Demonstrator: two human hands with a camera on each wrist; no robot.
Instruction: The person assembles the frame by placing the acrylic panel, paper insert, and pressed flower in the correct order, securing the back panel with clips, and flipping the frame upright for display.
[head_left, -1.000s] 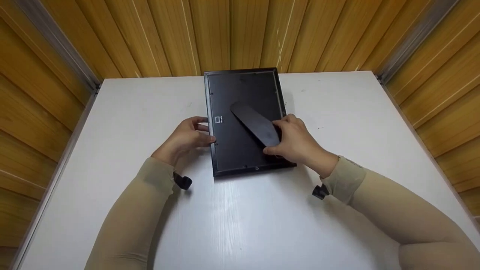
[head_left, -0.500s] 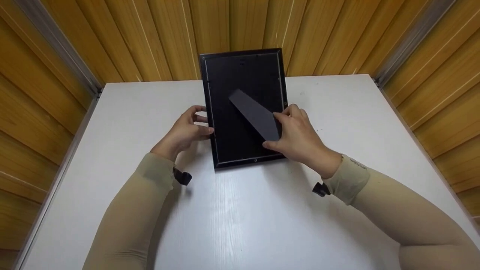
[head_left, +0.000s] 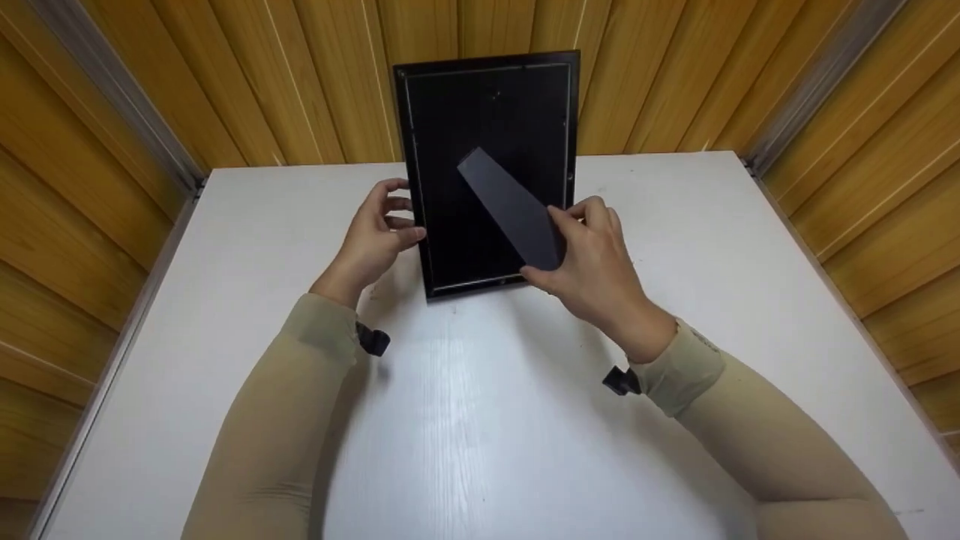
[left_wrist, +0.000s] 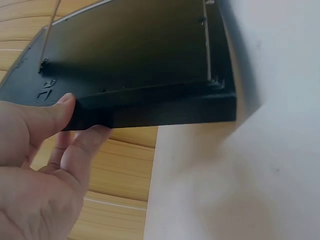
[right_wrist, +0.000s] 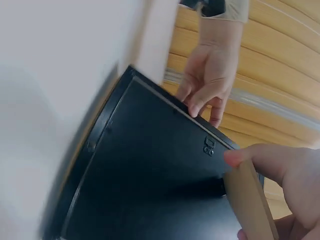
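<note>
A black picture frame (head_left: 450,225) stands tilted upright at the back of the table, its back panel facing me. From the middle of that panel a stand leg (head_left: 510,206) slants down to the right. My left hand (head_left: 375,236) grips the frame's left edge, thumb on the back side and fingers behind. With thumb and fingers, my right hand (head_left: 600,262) pinches the wide end of the leg. The right wrist view shows the leg (right_wrist: 250,202) swung out from the panel, its brownish side visible. A small hanger (right_wrist: 209,145) sits near one edge. The frame's front is hidden.
The white table (head_left: 450,420) reaches back to a wood-slat wall (head_left: 330,82), which the frame's top overlaps in the head view. Similar slat walls rise at left and right. A small black device (head_left: 373,339) is strapped at each wrist.
The frame has tipped up from leaning low to more upright and shifted toward the back. Both hands moved along with it, keeping their hold on edge and leg.
</note>
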